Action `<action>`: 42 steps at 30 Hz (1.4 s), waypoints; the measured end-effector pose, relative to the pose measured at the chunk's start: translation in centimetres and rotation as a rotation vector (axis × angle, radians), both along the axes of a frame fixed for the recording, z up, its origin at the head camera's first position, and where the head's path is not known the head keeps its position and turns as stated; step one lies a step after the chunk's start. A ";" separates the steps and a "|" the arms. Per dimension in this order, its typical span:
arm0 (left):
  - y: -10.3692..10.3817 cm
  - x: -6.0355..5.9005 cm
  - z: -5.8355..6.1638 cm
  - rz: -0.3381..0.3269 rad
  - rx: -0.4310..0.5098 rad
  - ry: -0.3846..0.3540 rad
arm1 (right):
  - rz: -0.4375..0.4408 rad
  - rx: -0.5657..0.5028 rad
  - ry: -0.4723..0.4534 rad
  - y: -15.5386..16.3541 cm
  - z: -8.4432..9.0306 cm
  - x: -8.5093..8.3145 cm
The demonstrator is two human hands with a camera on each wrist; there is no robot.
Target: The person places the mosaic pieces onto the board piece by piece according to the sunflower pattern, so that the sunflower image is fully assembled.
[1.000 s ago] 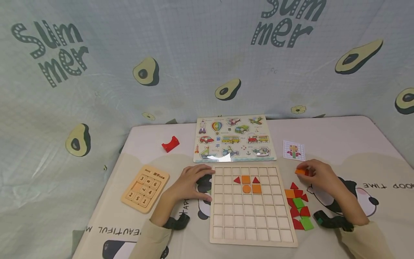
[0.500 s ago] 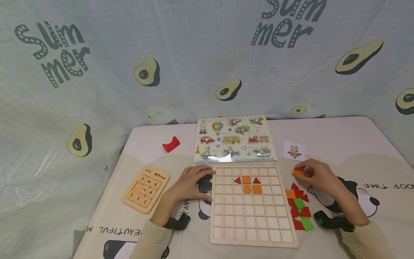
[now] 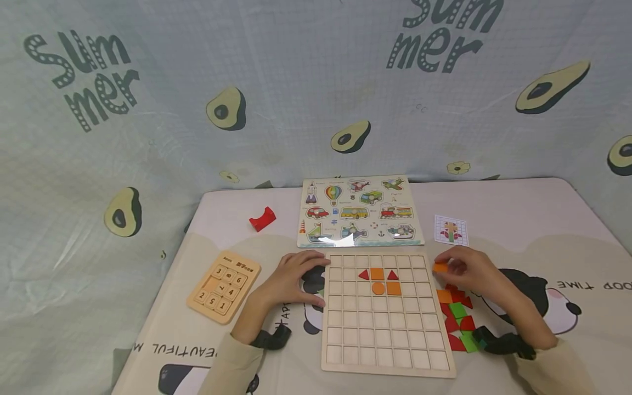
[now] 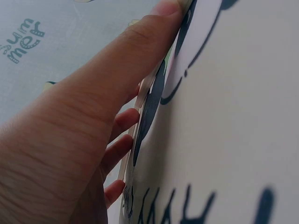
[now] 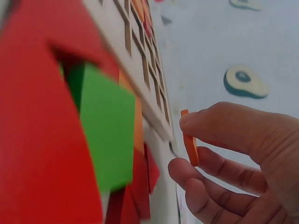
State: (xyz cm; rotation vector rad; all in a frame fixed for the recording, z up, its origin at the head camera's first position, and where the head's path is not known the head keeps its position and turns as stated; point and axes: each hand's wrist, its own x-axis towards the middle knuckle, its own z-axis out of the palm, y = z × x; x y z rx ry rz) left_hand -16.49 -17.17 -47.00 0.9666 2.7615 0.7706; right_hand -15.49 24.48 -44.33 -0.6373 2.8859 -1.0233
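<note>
My right hand (image 3: 471, 270) pinches a thin orange piece (image 3: 440, 267) between thumb and fingers, just off the right edge of the wooden grid board (image 3: 375, 312). The right wrist view shows that orange piece (image 5: 190, 148) edge-on, so its full outline is hidden. On the board sit two orange squares (image 3: 377, 274), an orange circle (image 3: 378, 288) and two red triangles (image 3: 392, 275). Against the board's left edge rests my left hand (image 3: 291, 277), thumb and fingers spread along the side. Red, green and orange pieces (image 3: 458, 310) lie in a loose pile below my right hand.
Behind the board lies a vehicle picture puzzle (image 3: 360, 213). A small pattern card (image 3: 451, 230) is to its right, a red curved block (image 3: 263, 219) to its left. At left lies a wooden number slide puzzle (image 3: 224, 287). A printed curtain (image 3: 296, 82) hangs behind the table.
My right hand has moved left with the orange piece, from near the card to the board's right edge. The left hand has stayed on the board's left edge.
</note>
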 end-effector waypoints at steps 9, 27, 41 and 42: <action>0.0 0.0 -0.1 0.000 -0.016 0.009 | 0.074 -0.036 -0.020 -2.1 1.0 0.8; -0.1 -0.2 -0.3 0.006 -0.028 -0.004 | 0.290 -0.058 -0.047 -6.1 0.1 0.3; -0.1 -0.3 -0.5 0.007 -0.033 0.008 | 0.344 -0.019 -0.050 -8.3 -0.2 -0.1; -0.1 -0.2 -0.4 0.007 -0.032 0.008 | 0.351 -0.013 -0.036 -8.5 -0.2 -0.1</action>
